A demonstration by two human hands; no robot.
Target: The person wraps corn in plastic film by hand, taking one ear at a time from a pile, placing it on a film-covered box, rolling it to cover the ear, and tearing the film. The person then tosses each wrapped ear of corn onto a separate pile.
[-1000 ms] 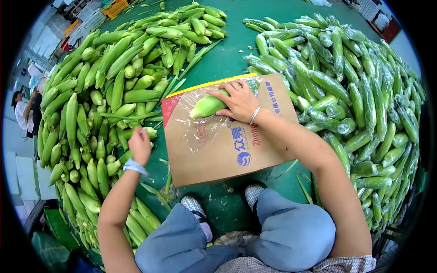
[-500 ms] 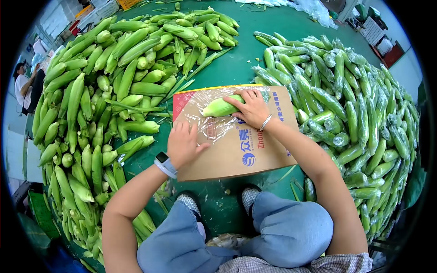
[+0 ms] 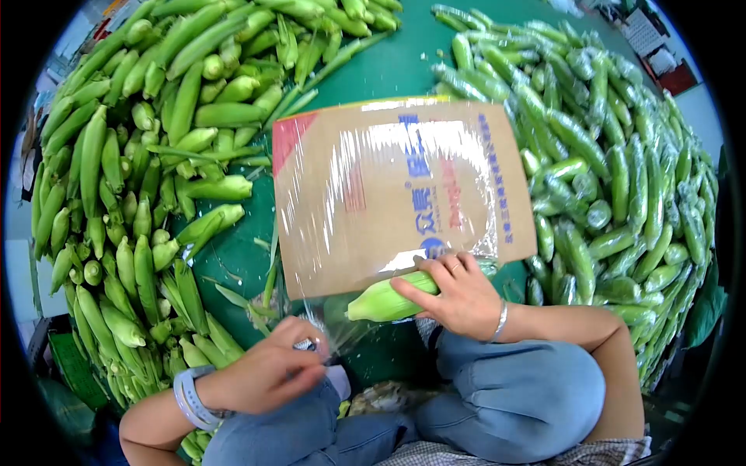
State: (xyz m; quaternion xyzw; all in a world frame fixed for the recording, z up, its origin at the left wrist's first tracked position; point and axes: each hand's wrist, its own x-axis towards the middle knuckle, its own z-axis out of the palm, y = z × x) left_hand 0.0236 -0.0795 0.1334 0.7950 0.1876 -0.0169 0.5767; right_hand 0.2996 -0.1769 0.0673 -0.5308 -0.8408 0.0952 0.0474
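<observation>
A green-husked ear of corn [image 3: 381, 301] lies across the near edge of a printed cardboard sheet or box [image 3: 318, 210], its pale stem end to the left. My right hand [image 3: 462, 299] grips it from above, fingers wrapped over its right end. Clear plastic film [image 3: 381, 144] stretches over the cardboard, shiny and wrinkled. Below the cardboard's near left corner, my left hand [image 3: 284, 365] pinches the film, which runs taut from its fingers toward the corn. Its fingertips are slightly blurred.
Unwrapped ears of corn [image 3: 186, 116] are heaped on the left. A big pile of film-wrapped ears [image 3: 579, 136] rises on the right. Both lie on a green surface [image 3: 412, 58], with loose husk leaves [image 3: 241, 299] near the cardboard. My bent knees [image 3: 521, 396] are close below my hands.
The corn has come from the cardboard's far part to its near edge under my right hand. My left hand has left the cardboard, moved toward me and taken hold of the film.
</observation>
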